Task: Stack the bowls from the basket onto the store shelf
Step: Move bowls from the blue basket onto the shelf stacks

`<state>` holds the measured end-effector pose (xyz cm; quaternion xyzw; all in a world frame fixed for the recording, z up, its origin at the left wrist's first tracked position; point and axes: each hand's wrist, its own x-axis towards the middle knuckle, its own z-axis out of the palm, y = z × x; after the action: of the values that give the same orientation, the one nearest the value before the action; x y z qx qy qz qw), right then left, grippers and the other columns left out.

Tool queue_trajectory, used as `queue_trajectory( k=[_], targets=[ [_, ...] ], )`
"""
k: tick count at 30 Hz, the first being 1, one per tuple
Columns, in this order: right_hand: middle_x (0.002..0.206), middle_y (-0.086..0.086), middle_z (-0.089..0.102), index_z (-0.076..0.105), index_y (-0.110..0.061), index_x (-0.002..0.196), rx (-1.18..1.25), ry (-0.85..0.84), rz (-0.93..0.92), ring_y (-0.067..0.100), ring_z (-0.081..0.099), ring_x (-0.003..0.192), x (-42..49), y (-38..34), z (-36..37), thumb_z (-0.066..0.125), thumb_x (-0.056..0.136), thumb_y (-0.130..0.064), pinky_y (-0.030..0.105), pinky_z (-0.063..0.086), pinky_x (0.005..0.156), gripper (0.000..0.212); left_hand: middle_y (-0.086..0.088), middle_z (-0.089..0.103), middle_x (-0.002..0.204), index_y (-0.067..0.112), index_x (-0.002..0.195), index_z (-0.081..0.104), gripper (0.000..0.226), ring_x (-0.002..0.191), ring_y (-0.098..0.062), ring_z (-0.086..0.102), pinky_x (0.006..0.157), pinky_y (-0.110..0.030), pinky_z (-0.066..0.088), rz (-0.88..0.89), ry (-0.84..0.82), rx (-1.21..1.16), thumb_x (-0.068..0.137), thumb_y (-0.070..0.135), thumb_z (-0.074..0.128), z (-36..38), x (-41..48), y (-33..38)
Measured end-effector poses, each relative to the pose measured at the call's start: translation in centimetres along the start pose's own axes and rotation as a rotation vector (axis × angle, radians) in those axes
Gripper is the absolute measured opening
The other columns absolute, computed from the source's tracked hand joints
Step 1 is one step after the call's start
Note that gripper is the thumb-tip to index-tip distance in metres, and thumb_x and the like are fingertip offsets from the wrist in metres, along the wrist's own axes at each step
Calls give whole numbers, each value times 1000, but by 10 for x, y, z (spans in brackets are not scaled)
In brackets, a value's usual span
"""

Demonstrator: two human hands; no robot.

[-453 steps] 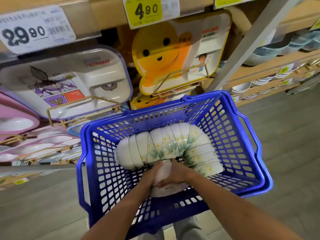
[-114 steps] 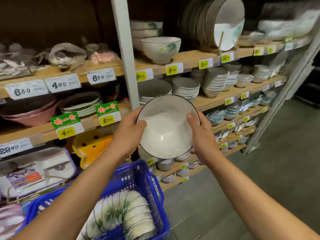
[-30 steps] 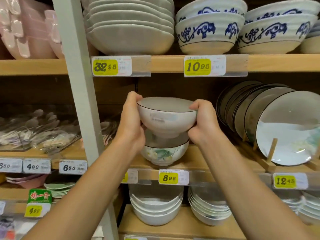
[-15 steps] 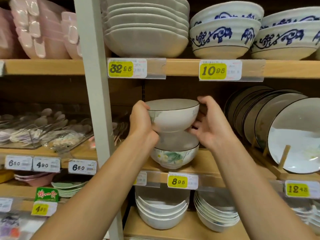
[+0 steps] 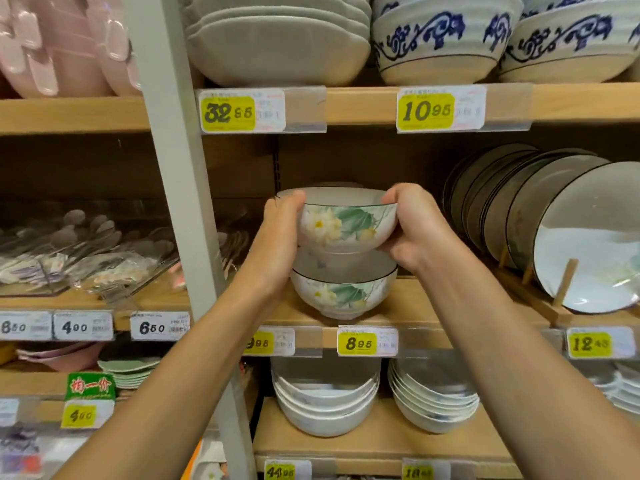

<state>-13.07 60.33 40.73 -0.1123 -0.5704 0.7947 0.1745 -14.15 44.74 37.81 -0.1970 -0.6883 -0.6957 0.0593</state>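
left hand (image 5: 277, 244) at 9 o'clock and right hand (image 5: 415, 230) at 3 o'clock curl round the lotus bowl (image 5: 346, 223), gripping its rim and wall. bowl upright, seated in the shelf bowl (image 5: 343, 292) at 6 o'clock on the wooden shelf (image 5: 433, 303). looks nested; letting go should be next.

glossy ceramic bowl (image 5: 346, 221), matt wooden shelf (image 5: 415, 299)

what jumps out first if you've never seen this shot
Dead centre, the left hand and right hand hold a lotus-painted bowl directly over a matching bowl on the wooden shelf. Bright yellow price tags line the shelf edges, and blue-patterned bowls sit top right.
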Motion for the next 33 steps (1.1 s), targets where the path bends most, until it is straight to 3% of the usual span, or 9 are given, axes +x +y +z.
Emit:
queue_trajectory(
  k=[4,6,9,12,17,19,22,25,33],
  targets=[
    [79,8,57,53,-16,81,-146,74,-71,29,63,80,5,8,-1,40,87,-7,44,55,80,17,4,53,121,32,108,45,47,115,-11,49,102,-40,38,73,46,171,79,65,29,1,-3,-9],
    [72,5,49,49,-13,75,-184,120,-77,26,52,79,9,10,-2,38,90,-7,38,45,71,19,2,48,129,27,116,41,56,122,-14,45,104,-39,36,116,55,246,81,68,26,2,-3,-11],
    [71,3,40,44,-13,72,-192,166,-51,22,42,76,15,14,-5,38,92,-6,34,33,69,22,1,40,139,23,132,33,63,127,-14,40,104,-35,32,120,60,283,89,68,26,4,0,-18],
    [68,2,45,46,-13,70,-195,207,-72,18,46,62,19,20,-8,38,90,-6,33,37,67,22,3,39,136,26,129,33,49,127,-15,40,107,-35,32,99,57,276,95,61,29,8,0,-27],
    [72,6,53,49,-14,74,-145,247,-44,24,56,70,20,34,-10,42,84,-12,39,48,72,12,-3,42,136,26,129,34,47,127,-19,43,110,-46,35,21,21,216,96,59,30,11,-3,-41],
    [74,7,55,51,-14,74,-114,245,-25,26,59,73,21,39,-10,43,83,-13,41,51,74,12,-4,40,139,25,133,31,55,128,-20,43,110,-46,35,12,11,194,92,62,30,12,-5,-43],
    [69,4,55,52,-16,73,-81,255,-15,21,57,63,22,45,-12,44,84,-13,33,49,64,13,-4,38,144,21,145,23,78,131,-20,42,110,-46,36,-28,11,183,82,66,29,12,-6,-45],
    [63,2,55,52,-17,70,-58,269,-26,18,56,55,23,50,-13,44,83,-12,26,47,54,16,-4,38,144,20,147,22,64,129,-20,42,110,-46,36,-36,15,212,95,58,29,10,-5,-50],
    [78,9,65,64,-7,89,-29,268,-36,24,64,68,24,59,-16,42,82,-12,34,54,65,23,-2,46,134,30,123,33,30,117,-16,49,97,-35,40,-56,-4,205,98,47,33,8,-4,-53]
  ],
)
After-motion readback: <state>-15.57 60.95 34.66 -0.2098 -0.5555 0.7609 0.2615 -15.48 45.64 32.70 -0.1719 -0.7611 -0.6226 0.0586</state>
